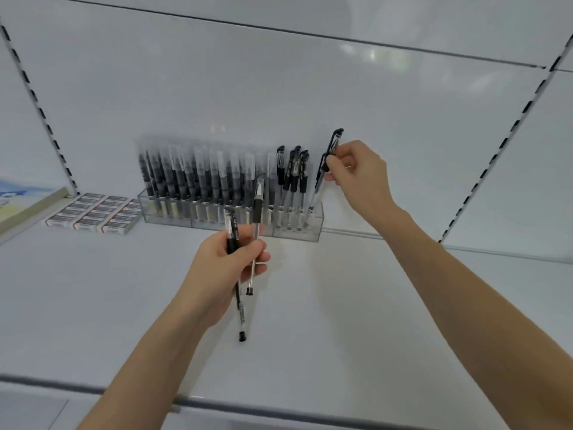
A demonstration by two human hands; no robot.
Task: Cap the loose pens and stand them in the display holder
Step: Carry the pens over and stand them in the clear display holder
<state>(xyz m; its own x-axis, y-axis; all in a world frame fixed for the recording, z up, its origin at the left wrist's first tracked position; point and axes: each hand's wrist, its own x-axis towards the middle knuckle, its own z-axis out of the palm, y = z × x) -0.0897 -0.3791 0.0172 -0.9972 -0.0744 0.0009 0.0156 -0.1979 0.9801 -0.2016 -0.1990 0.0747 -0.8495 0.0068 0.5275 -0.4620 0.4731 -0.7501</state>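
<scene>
Head view: I see my right hand [356,170] pinching a capped pen [334,143] at the right end of the clear display holder [314,232] on the shelf [341,305]. My left hand [221,270] grips two more pens [257,210] just in front.

Straight ahead at 12 o'clock, display holder [310,234]: clear plastic, glossy, smooth walls. In my left hand [223,268], pens [255,231]: see-through plastic barrels, matt black grip sleeves, black end plugs. In my right hand [356,172], pen [333,144]: glossy black plastic cap and clip, clear barrel. Under my arms, shelf [341,305]: white, smooth, satin sheen. Behind, back panel [279,88]: glossier, mirrors lights. At 9 o'clock, eraser packs [93,214]: wrappers perhaps paper, too blurred.
</scene>
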